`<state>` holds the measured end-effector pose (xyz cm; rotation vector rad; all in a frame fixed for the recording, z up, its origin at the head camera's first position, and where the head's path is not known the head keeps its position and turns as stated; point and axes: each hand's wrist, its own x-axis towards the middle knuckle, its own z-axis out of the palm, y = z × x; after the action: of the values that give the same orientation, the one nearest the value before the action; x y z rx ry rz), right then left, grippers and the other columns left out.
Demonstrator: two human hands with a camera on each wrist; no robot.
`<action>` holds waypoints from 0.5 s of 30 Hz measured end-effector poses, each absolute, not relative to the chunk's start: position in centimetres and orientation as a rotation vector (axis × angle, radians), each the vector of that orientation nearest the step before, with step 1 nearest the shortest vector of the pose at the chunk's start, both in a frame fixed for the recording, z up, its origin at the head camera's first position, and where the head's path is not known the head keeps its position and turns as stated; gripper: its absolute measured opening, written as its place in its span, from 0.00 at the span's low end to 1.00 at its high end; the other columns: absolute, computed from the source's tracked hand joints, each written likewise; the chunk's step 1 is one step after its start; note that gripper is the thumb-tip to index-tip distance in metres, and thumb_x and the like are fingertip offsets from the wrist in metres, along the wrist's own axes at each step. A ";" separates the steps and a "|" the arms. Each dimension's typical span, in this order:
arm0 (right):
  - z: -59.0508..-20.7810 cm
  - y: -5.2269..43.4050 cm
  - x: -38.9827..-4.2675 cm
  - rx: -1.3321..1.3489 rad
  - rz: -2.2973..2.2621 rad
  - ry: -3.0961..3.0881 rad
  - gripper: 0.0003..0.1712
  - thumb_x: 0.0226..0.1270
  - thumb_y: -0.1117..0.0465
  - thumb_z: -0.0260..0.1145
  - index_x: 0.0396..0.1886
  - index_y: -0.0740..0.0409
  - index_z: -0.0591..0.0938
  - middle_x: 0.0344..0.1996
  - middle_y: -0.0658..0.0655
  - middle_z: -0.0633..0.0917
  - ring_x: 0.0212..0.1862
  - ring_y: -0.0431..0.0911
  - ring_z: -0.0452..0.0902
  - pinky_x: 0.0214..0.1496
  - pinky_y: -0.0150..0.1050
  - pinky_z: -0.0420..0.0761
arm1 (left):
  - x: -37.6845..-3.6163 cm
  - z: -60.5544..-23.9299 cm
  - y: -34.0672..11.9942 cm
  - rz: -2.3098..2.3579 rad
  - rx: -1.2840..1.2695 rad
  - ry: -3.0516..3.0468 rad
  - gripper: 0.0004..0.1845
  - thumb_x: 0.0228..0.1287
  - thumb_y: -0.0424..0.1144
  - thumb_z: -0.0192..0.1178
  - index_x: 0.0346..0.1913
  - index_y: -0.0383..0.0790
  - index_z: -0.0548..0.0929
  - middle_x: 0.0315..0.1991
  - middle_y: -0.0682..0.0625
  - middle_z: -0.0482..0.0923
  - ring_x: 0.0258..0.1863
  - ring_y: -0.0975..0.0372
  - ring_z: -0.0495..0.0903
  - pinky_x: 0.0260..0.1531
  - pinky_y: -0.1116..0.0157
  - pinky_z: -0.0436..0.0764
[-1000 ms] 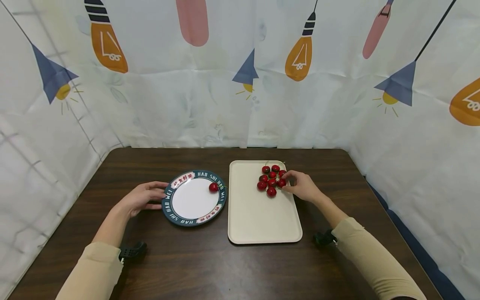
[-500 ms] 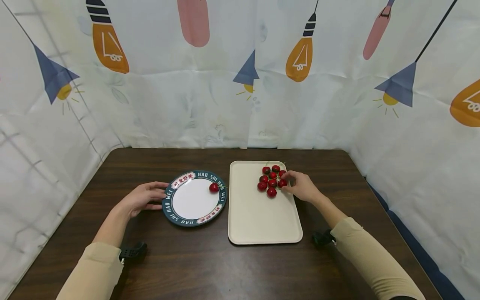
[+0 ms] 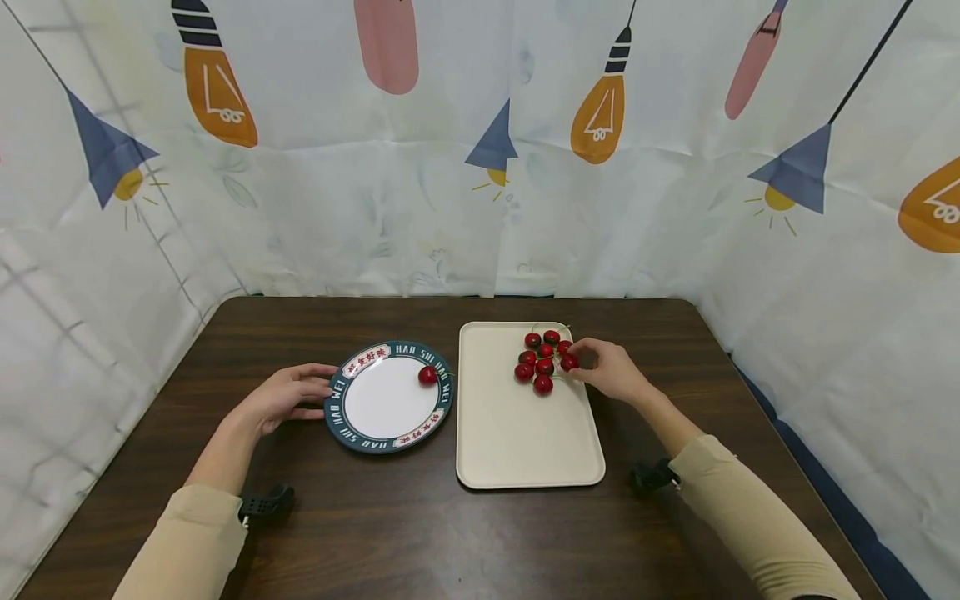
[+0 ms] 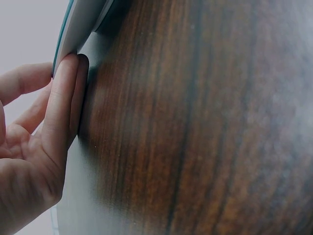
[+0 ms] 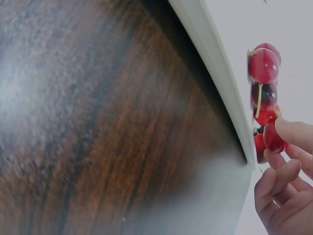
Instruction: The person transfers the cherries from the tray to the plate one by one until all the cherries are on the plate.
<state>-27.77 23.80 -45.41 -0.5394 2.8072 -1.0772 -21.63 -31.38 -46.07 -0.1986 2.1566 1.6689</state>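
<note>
- The right hand [image 3: 611, 371] lies over the right edge of the tray [image 3: 517, 450], fingers curled, pinching one cherry [image 3: 568, 362] at the 3 o'clock side of the cherry cluster [image 3: 542, 360].
- In the right wrist view the fingertips [image 5: 293, 134] close on that cherry [image 5: 272, 138], which sits touching the others in the cluster [image 5: 264, 83].
- The cluster sits in the tray's far half, toward 1 o'clock from the tray's middle; thin stems show on some of the fruit.
- The left hand [image 3: 288, 396] rests on the tabletop [image 3: 390, 525] at the plate's 9 o'clock, fingers fairly straight, their tips against the plate [image 3: 339, 417] rim.
- The left wrist view shows the fingers [image 4: 61, 112] laid flat along the underside of the plate edge [image 4: 78, 24], holding nothing else.
- A single cherry [image 3: 427, 375] lies on the plate near its 2 o'clock rim, well apart from the cluster.
- The plate is white with a dark teal rim bearing letters; it lies just beside the tray, at the tray's 9 o'clock.
- A curtain [image 3: 480, 142] printed with bulbs and lamps hangs round the tabletop at 12, 9 and 3 o'clock.
- Both forearms wear beige sleeves [image 3: 750, 517].
</note>
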 end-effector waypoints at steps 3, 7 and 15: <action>-45.1 24.0 -27.7 -0.547 -1.080 2.816 0.21 0.67 0.63 0.74 0.58 0.61 0.83 0.50 0.62 0.84 0.20 0.46 0.67 0.22 0.38 0.73 | -21.7 -46.0 -31.3 1.667 -0.200 2.154 0.30 0.78 0.36 0.56 0.77 0.31 0.63 0.61 0.36 0.73 0.47 0.58 0.82 0.48 0.57 0.86; -44.7 24.1 -27.6 -0.550 -1.079 2.826 0.20 0.67 0.62 0.74 0.57 0.61 0.83 0.49 0.61 0.85 0.19 0.46 0.66 0.21 0.38 0.71 | -21.7 -46.1 -31.3 1.666 -0.201 2.152 0.30 0.78 0.36 0.56 0.77 0.31 0.62 0.61 0.36 0.73 0.48 0.58 0.82 0.48 0.57 0.86; -43.8 24.0 -27.4 -0.553 -1.090 2.834 0.19 0.67 0.61 0.74 0.56 0.59 0.83 0.47 0.60 0.85 0.20 0.46 0.66 0.21 0.38 0.70 | -21.6 -46.0 -31.3 1.663 -0.198 2.153 0.30 0.78 0.36 0.56 0.77 0.31 0.62 0.61 0.36 0.73 0.48 0.58 0.82 0.48 0.57 0.86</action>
<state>-27.40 24.05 -43.81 -0.5534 2.8336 -1.0901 -21.65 -31.29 -46.03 -0.1983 2.1532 1.6626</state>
